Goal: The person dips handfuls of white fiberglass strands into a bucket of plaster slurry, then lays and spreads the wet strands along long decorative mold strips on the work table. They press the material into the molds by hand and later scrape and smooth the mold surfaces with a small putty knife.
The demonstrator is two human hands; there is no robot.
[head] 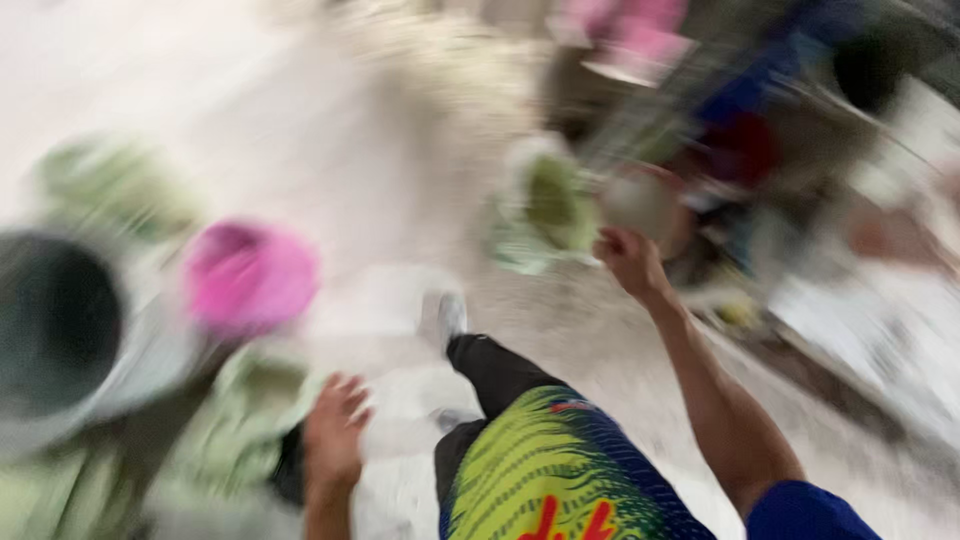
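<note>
Reaching right hand (630, 260), bag (545, 210) blurred

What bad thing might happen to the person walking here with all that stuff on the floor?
The foot is mid-step among a pink bowl and a dark bucket, so they might trip or kick one. The right hand reaches toward blurred green-lined containers and might knock them.

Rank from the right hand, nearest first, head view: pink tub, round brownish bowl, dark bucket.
From the right hand:
1. Round brownish bowl, just above the hand, blurred; contact unclear.
2. Pink tub, well to the left on the floor.
3. Dark bucket, at the far left edge.
</note>
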